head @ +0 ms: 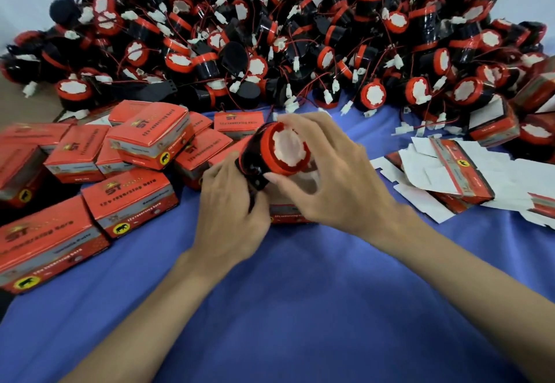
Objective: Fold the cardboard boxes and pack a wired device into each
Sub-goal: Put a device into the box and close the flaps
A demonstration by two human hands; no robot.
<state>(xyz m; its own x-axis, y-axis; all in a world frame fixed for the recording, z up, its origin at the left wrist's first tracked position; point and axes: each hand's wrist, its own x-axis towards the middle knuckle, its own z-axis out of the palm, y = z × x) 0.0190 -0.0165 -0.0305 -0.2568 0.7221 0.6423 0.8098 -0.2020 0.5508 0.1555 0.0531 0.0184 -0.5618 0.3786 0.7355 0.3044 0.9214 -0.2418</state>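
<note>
Here, our right hand (339, 184) grasps the reversing horn (286, 150) by its red rim; our left hand (234, 202) grips its black body. Red box (288, 217) beneath, mostly hidden. Closed boxes (129, 196) at nine o'clock, flat cartons (450, 172) at three, loose horns (270, 37) at twelve.

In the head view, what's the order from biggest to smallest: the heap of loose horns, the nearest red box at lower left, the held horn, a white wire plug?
1. heap of loose horns
2. nearest red box, enlarged by closeness to the camera
3. held horn
4. white wire plug
</note>
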